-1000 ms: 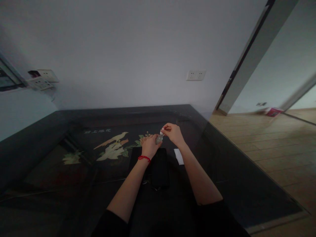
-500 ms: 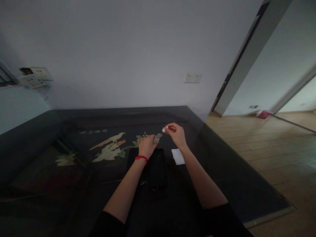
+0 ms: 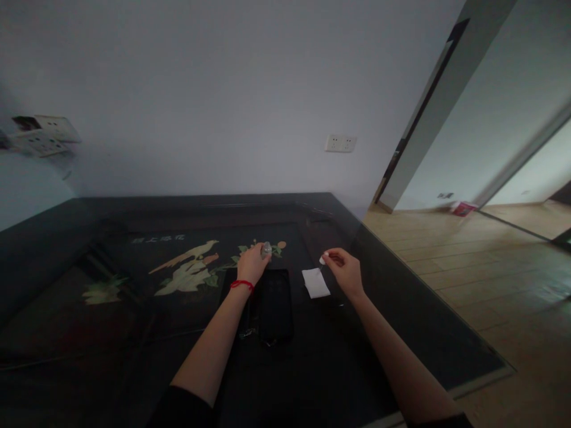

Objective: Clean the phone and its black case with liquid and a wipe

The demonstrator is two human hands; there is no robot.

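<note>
My left hand (image 3: 252, 263), with a red string on its wrist, grips a small clear bottle (image 3: 266, 249) just above the dark glass table (image 3: 134, 356). Pinched in the fingertips of my right hand (image 3: 344, 270) is a small white cap (image 3: 322, 260), held low over the table beside a white square wipe (image 3: 316, 282). A black phone (image 3: 276, 304) lies flat between my forearms, below the bottle. The bottle's mouth is bare, with the cap well off to its right.
The table top shows an inlaid bird and flower picture (image 3: 191, 270). A small metal bit (image 3: 244, 334) lies by the phone's near corner. Wall sockets (image 3: 340, 143) sit on the white wall behind. To the right are a wooden floor (image 3: 491, 261) and a doorway.
My right hand took the cap off the bottle and carried it right and down to beside the white wipe. My left hand shifted slightly left with the bottle.
</note>
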